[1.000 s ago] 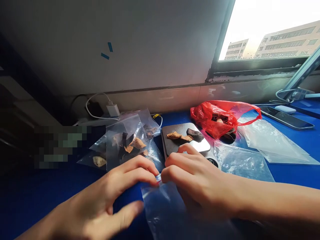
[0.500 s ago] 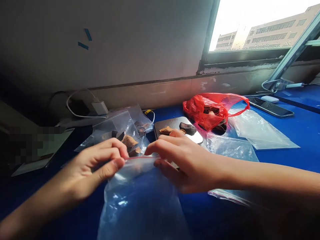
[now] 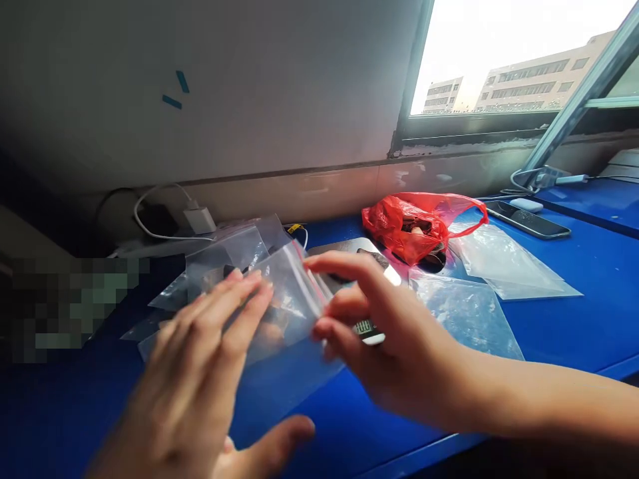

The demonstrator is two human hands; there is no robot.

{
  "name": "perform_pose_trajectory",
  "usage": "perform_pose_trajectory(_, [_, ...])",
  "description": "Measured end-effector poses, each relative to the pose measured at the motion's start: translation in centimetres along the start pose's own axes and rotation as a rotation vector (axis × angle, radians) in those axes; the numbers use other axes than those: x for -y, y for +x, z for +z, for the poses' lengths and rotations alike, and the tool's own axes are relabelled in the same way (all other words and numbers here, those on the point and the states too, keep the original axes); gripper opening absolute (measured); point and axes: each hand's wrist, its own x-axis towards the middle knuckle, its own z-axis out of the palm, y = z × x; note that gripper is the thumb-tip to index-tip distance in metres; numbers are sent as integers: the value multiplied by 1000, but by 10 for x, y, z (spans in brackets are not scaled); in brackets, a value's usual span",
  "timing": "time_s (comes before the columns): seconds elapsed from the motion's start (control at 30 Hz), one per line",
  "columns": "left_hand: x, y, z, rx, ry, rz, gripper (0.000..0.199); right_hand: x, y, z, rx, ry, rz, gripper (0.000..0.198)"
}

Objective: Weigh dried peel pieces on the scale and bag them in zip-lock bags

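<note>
A clear zip-lock bag [image 3: 294, 352] with a red seal line lies slanted in front of me, its mouth turned to the right. My right hand [image 3: 394, 339] pinches the sealing edge between thumb and fingers. Over the bag's left side is my left hand [image 3: 200, 366], fingers stretched out and thumb apart; whether its fingertips press on the plastic I cannot tell. Behind my right hand, a small silver scale [image 3: 357, 245] is mostly hidden, with a dark piece [image 3: 372, 255] on its plate. Other clear bags [image 3: 224, 247], with brown and dark pieces showing dimly, lie beyond the left hand.
A red plastic bag [image 3: 399, 226] with dark pieces inside stands behind the scale. On the right are flat clear bags [image 3: 469, 316], more clear bags [image 3: 519, 266] and a phone [image 3: 529, 219]. A white charger [image 3: 200, 218] with a cable stands by the wall at the left.
The zip-lock bag has swung from hanging toward me to lying leftward, its seal now on the right. My left hand has let go of the seal edge and spread flat; the right still grips it.
</note>
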Motion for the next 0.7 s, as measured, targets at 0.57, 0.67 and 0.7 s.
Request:
perform_pose_trajectory(0.57, [17, 7, 8, 195, 111, 52, 85, -82, 21, -75, 236, -783, -21, 17])
perform_pose_trajectory(0.67, [16, 7, 6, 196, 90, 48, 84, -94, 24, -82, 239, -794, 75, 21])
perform_pose_trajectory(0.7, [15, 7, 6, 196, 85, 53, 82, -97, 25, -82, 196, -807, 101, 24])
